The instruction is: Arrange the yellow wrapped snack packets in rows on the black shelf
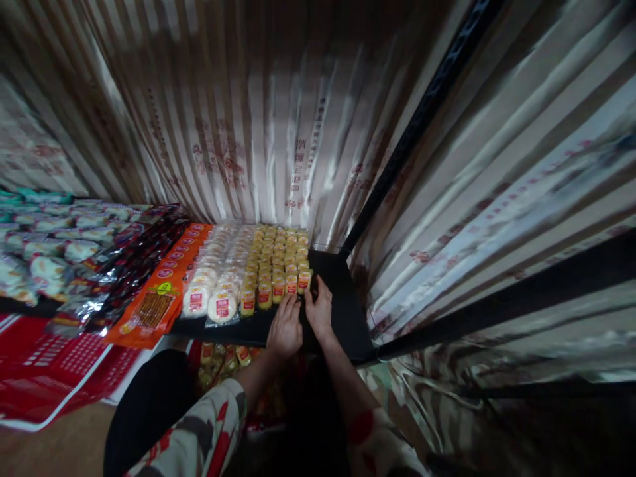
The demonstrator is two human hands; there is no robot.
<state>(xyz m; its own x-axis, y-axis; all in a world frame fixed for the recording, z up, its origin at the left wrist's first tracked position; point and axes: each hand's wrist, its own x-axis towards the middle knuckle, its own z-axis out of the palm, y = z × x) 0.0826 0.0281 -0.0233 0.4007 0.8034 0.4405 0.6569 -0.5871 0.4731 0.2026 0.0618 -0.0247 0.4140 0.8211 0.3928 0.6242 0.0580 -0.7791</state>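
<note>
On a black shelf (334,281), small yellow-wrapped snack packs (278,258) stand in several tight rows with red labels facing me. My left hand (286,326) rests at the front of these rows, its outstretched fingertips against the lower front of the packs. Beside it, my right hand (320,310) is at the right front corner, thumb and fingers apart, close to the end pack (304,281). Neither hand visibly lifts a pack. Left of the yellow rows lie round white packaged cakes (221,305) in clear wrappers.
Further left are an orange snack bag (158,291), dark shiny packets (122,265) and white packs (74,248). A red basket (64,361) stands below at left. More yellow packs (229,359) sit under the shelf edge. A black post (397,156) and printed curtain sheeting (278,132) bound the shelf.
</note>
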